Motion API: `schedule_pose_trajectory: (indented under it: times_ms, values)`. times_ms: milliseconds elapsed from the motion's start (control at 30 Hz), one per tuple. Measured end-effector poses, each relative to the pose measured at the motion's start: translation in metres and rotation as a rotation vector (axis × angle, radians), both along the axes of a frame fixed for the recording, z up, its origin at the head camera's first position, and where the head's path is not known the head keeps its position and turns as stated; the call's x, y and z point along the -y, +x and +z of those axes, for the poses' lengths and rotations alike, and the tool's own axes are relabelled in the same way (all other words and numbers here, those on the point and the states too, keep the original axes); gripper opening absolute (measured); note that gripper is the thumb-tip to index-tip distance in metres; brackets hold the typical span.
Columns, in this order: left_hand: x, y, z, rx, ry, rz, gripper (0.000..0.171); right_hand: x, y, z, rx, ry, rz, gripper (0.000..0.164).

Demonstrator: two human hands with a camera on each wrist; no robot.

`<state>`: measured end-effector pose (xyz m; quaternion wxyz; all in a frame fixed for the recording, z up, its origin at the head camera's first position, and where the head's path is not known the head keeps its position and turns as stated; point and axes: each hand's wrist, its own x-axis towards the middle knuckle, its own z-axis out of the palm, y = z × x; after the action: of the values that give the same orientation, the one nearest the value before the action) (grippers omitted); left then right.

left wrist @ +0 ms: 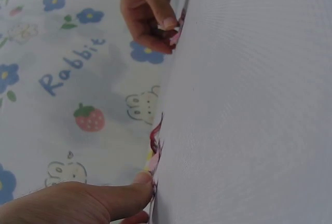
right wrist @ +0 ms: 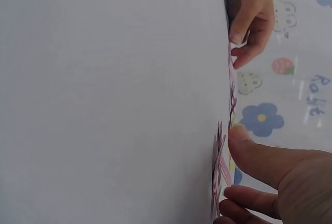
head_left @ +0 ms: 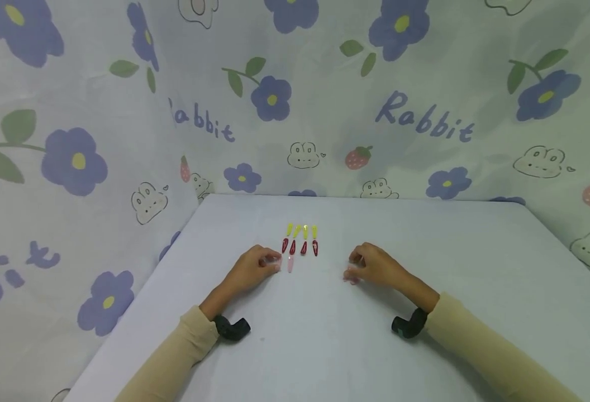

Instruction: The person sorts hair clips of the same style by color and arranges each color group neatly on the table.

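On the white table lie a row of small yellow hair clips (head_left: 305, 231) and, nearer, a row of red hair clips (head_left: 293, 247). One pink hair clip (head_left: 290, 264) lies below the red row. Just left of it, my left hand (head_left: 255, 269) holds another pink clip between thumb and forefinger, down at the tabletop. Off to the right, my right hand (head_left: 375, 267) reaches over some overlapping pink clips (right wrist: 223, 167). Its thumb and fingers stand apart around them, and how many lie there is hard to tell.
The white table (head_left: 295, 346) runs back to a patterned cloth (head_left: 335, 111) with flowers and rabbits, which also hangs along the left and right sides. A dark band with a camera sits on each wrist.
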<state>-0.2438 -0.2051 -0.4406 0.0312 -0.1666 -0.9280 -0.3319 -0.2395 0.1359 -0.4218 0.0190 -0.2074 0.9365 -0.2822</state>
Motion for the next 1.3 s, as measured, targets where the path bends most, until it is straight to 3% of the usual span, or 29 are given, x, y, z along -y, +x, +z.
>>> schedule_pose_trajectory:
  times_ms: [267,500,833,1067,1300]
  values:
    - [-0.002,-0.001,0.003,0.009,-0.006,-0.003,0.028,0.001,-0.001,-0.004,-0.05,0.023,0.006,0.03]
    - [-0.001,0.0,-0.001,0.029,-0.008,0.005,0.028,0.004,-0.002,-0.005,-0.014,0.033,-0.006,0.03]
    - [0.001,-0.001,-0.002,0.005,-0.005,-0.001,0.028,0.014,-0.005,0.007,0.058,0.081,0.006,0.029]
    - [0.002,-0.001,-0.002,0.006,-0.003,0.004,0.028,0.019,-0.005,0.01,0.126,0.018,0.031,0.026]
    - [0.001,-0.001,-0.001,0.02,0.001,-0.003,0.028,0.02,-0.004,0.008,0.161,-0.085,0.019,0.011]
